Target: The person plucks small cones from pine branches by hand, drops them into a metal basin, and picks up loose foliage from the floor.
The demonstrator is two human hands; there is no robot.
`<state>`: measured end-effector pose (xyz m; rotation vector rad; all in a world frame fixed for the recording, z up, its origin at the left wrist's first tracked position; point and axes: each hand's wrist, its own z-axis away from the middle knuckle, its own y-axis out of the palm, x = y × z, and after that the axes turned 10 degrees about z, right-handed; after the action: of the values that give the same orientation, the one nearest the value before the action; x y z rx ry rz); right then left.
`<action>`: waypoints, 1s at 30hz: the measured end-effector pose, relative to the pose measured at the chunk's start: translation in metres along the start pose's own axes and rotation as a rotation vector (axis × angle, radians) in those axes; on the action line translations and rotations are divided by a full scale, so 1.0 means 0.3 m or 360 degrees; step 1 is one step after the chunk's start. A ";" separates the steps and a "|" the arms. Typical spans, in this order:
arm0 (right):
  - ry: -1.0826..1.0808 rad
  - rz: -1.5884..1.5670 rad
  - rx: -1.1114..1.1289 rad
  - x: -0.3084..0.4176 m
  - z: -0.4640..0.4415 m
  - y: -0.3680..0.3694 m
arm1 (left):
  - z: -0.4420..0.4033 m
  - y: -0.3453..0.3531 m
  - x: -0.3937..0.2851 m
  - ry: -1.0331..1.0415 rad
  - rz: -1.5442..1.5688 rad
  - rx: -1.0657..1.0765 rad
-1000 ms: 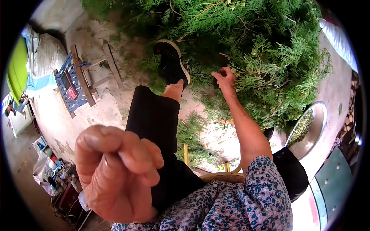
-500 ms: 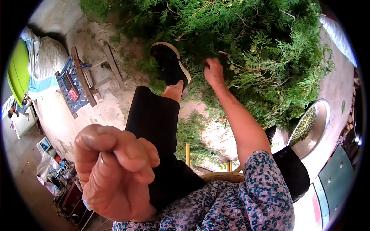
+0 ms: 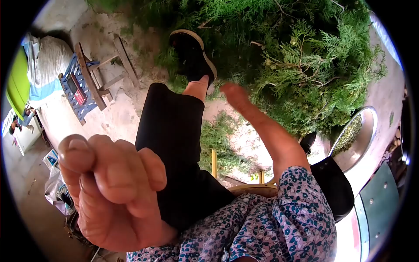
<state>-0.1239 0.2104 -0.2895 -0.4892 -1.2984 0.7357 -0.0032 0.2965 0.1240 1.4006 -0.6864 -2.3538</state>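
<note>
Close to the camera at the lower left, my left hand (image 3: 118, 192) is raised with its fingers curled and the thumb pressed toward them. Anything held in that pinch is hidden or too small to make out. My right hand (image 3: 235, 95) reaches forward beside my black shoe (image 3: 187, 54), smeared by motion, so its fingers cannot be read. Just beyond it lies a big heap of green, scaly-leaved evergreen branches (image 3: 314, 70), bearing small pale green cones or seeds.
At the right, a metal basin (image 3: 369, 131) holds many small green pieces (image 3: 349, 137). A wooden-framed stool with blue webbing (image 3: 80, 98) lies at the left, a dark red-and-black object on it. Green sprigs (image 3: 216, 131) litter the floor between my legs.
My right hand has drawn back from the branches toward me and slightly left. My left hand has moved left, its fingers shifting against the thumb. The view has tilted a little.
</note>
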 end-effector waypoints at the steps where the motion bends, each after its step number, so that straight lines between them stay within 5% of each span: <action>1: -0.0184 0.0000 0.0066 0.059 0.019 -0.012 | -0.002 0.000 0.002 -0.0005 -0.0007 -0.0002; 2: -0.0294 0.0136 0.0317 0.086 0.022 0.037 | 0.000 0.002 0.003 -0.0001 -0.0006 0.0006; 8: -0.0544 0.0851 0.0442 0.196 0.048 0.111 | -0.009 0.008 0.005 -0.0007 -0.0011 0.0004; 11: -0.0279 0.0394 0.0427 0.142 0.091 0.069 | -0.008 0.007 -0.001 -0.0005 -0.0005 -0.0004; 15: -0.0046 0.0473 0.0417 0.144 0.110 -0.006 | -0.004 0.009 0.007 0.0074 0.0019 -0.0055; 18: -0.0291 0.0114 0.0453 0.205 0.073 0.091 | -0.007 0.005 0.008 0.0055 0.0014 -0.0054; 21: -0.0585 0.0398 0.0357 0.329 0.023 0.082 | -0.011 0.016 0.016 0.0000 -0.0002 -0.0008; 25: -0.0341 0.0534 0.0826 0.300 -0.006 0.089 | -0.012 0.020 0.015 -0.0045 -0.0021 0.0010; 29: 0.0041 0.0641 -0.0173 0.132 0.144 0.022 | -0.007 0.004 0.008 -0.0030 -0.0035 0.0015; 30: 0.0035 0.0638 -0.0161 0.106 0.170 0.000 | -0.004 0.000 0.008 -0.0025 -0.0041 0.0043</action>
<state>-0.1704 0.2296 -0.2567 -0.8527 -1.2341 0.9953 -0.0032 0.2949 0.1217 1.4118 -0.7113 -2.3867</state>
